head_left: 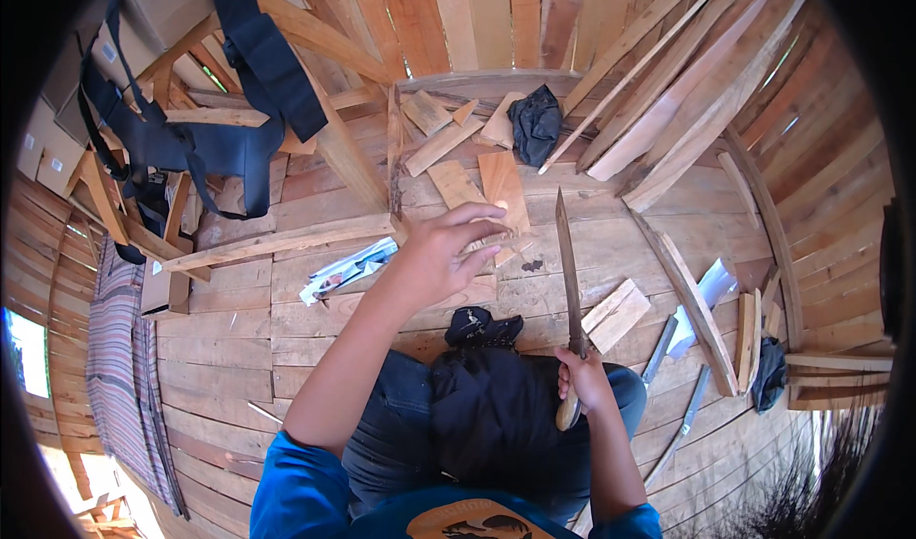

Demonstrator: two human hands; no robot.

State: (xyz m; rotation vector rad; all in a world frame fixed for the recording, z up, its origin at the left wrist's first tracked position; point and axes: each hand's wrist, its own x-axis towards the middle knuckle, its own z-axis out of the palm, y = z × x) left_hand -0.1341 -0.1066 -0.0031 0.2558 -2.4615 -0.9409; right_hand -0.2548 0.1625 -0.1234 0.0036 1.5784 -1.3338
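My right hand (pixel 584 379) is wrapped round the pale handle of a machete (pixel 571 281). Its long, narrow blade points up and away from me, over the plank floor. My left hand (pixel 441 253) is raised in front of me, thumb and fingers bent and apart. I make out nothing held in it. Just beyond that hand, flat wood pieces (pixel 503 188) lie on the floor. Across my lap is a dark cloth (pixel 491 410), with a black fabric item (pixel 484 327) at its far end.
A crumpled wrapper (pixel 348 270) lies left of my left hand. Right of the machete are a short board (pixel 616 314), a long beam (pixel 689 305) and metal strips (pixel 660 350). Planks (pixel 682 110) lean at the back right. Black straps (pixel 229 148) hang over a wooden frame at left.
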